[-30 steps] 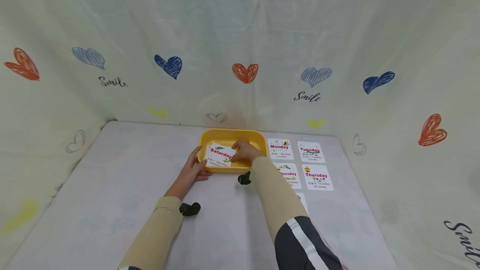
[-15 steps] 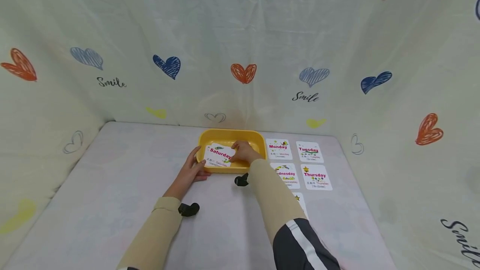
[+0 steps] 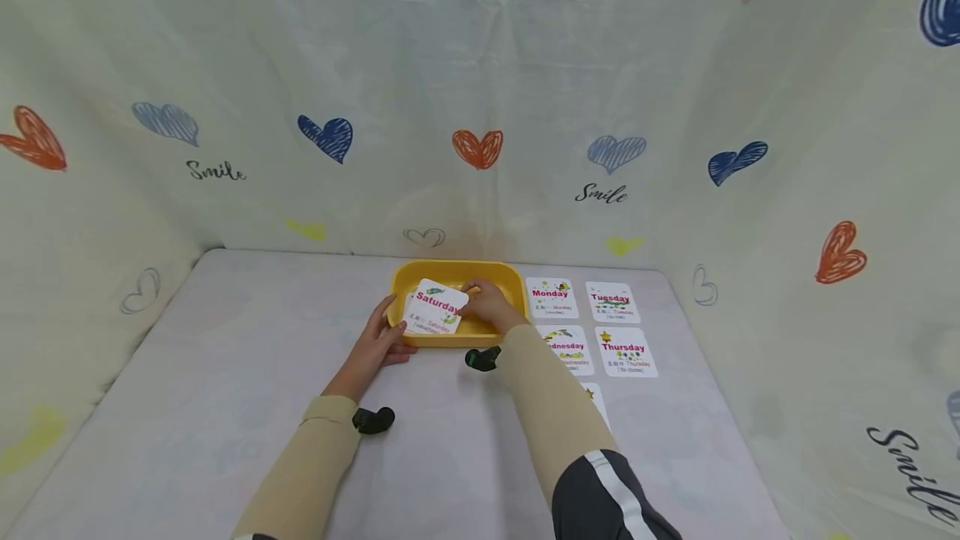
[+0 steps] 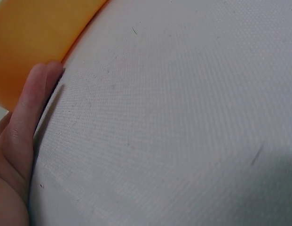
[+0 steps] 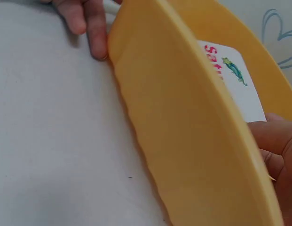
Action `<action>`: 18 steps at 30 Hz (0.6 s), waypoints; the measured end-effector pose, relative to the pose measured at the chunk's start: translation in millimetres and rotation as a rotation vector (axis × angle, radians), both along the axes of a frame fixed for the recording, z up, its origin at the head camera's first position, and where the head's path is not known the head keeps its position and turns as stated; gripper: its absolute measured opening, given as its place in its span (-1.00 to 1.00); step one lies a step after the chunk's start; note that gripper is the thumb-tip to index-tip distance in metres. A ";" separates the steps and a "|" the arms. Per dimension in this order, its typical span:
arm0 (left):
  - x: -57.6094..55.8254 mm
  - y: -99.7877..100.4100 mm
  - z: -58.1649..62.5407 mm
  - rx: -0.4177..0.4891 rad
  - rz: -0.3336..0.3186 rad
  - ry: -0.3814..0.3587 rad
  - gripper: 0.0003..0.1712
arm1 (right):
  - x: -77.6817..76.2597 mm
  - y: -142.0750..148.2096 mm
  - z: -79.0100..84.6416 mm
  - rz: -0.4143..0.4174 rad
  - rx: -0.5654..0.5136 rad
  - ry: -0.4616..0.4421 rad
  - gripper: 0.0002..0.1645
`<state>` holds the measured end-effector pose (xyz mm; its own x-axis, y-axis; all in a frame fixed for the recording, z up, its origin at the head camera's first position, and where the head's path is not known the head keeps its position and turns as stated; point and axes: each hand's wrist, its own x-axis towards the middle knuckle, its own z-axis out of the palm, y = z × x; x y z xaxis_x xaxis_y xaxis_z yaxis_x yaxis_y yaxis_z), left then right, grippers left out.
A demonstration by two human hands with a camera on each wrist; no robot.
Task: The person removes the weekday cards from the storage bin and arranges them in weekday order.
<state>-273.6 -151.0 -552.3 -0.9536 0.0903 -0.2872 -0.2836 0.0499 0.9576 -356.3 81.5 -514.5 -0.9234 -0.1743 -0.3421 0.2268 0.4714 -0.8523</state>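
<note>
A yellow tray [image 3: 442, 341] stands at the far side of the table, with white weekday cards inside. My left hand [image 3: 372, 348] holds its near left corner. Straight fingers [image 4: 30, 101] lie along the tray's outer wall in the left wrist view. Reaching into the tray, my right hand [image 3: 487, 304] pinches the right edge of the Saturday card [image 3: 437, 304]. That card is tilted, and a white card edge shows beneath it on the left. In the right wrist view the tray wall [image 5: 183, 122] hides part of the Saturday card [image 5: 237, 77].
Right of the tray lie cards for Monday [image 3: 551, 298], Tuesday [image 3: 612, 302], Wednesday [image 3: 567, 348] and Thursday [image 3: 627, 351]. Another card [image 3: 596, 398] is mostly hidden by the right sleeve. A heart-printed curtain [image 3: 480, 65] surrounds the white table [image 3: 450, 457].
The Saturday card has lifted and tilted a little in my right hand, its near edge shifting over the card below. My left hand stays on the tray. The head view has shifted slightly.
</note>
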 end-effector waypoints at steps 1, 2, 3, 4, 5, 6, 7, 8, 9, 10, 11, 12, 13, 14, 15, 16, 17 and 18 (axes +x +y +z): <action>-0.1 -0.1 -0.2 0.001 -0.004 0.003 -0.24 | 0.5 1.3 1.1 -0.014 -0.035 -0.008 -0.57; -0.3 -0.3 -0.4 0.003 -0.007 0.004 -0.25 | 0.9 2.5 2.6 -0.030 -0.078 -0.020 -0.56; -0.4 -0.5 -0.5 0.004 -0.008 0.007 -0.25 | 1.5 3.6 4.3 -0.045 -0.121 -0.033 -0.56; -0.4 -0.8 -0.5 0.003 -0.007 0.008 -0.25 | 1.7 4.6 5.9 -0.060 -0.165 -0.049 -0.55; -0.2 -0.9 -0.4 0.000 -0.008 0.008 -0.25 | 2.0 5.4 7.4 -0.070 -0.205 -0.060 -0.54; -0.1 -1.0 -0.4 0.001 -0.010 0.009 -0.26 | 2.0 6.4 8.6 -0.082 -0.241 -0.072 -0.53; -0.1 -1.0 -0.5 0.001 -0.012 0.012 -0.26 | 2.1 7.4 10.0 -0.095 -0.267 -0.088 -0.52; 0.1 -0.8 -0.3 0.002 -0.011 0.010 -0.26 | 2.1 8.6 11.3 -0.105 -0.283 -0.095 -0.52; 0.2 -0.8 -0.2 0.001 -0.013 0.008 -0.26 | 2.1 9.8 12.7 -0.112 -0.290 -0.095 -0.52; 0.2 -0.5 -0.2 0.002 -0.013 0.006 -0.26 | 1.8 11.1 14.0 -0.119 -0.294 -0.094 -0.52; 0.4 -0.6 -0.2 0.001 -0.016 0.005 -0.25 | 2.0 12.5 15.7 -0.122 -0.292 -0.089 -0.52; 0.5 -0.5 -0.2 0.004 -0.017 0.003 -0.25 | 2.1 13.8 17.4 -0.127 -0.288 -0.084 -0.52; 0.7 -0.3 0.0 0.002 -0.018 0.003 -0.25 | 2.3 15.2 19.4 -0.132 -0.288 -0.078 -0.52; 0.8 -0.1 0.2 0.002 -0.017 0.000 -0.25 | 2.9 16.6 21.7 -0.135 -0.291 -0.068 -0.51; 0.8 0.0 0.2 0.004 -0.017 -0.001 -0.25 | 4.0 17.9 24.2 -0.136 -0.296 -0.054 -0.50; 1.0 0.0 0.3 0.002 -0.018 -0.002 -0.25 | 5.2 19.4 26.5 -0.137 -0.300 -0.041 -0.50; 1.2 0.2 0.3 0.000 -0.020 -0.002 -0.25 | 6.5 21.1 28.6 -0.142 -0.311 -0.030 -0.49; 1.4 0.5 0.5 0.000 -0.018 -0.001 -0.25 | 7.9 22.9 30.4 -0.149 -0.322 -0.021 -0.48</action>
<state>-272.2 -150.5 -551.8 -0.9515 0.1076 -0.2882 -0.2838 0.0547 0.9573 -348.4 104.4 -484.2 -0.9403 -0.1396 -0.3104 0.2916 0.1399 -0.9463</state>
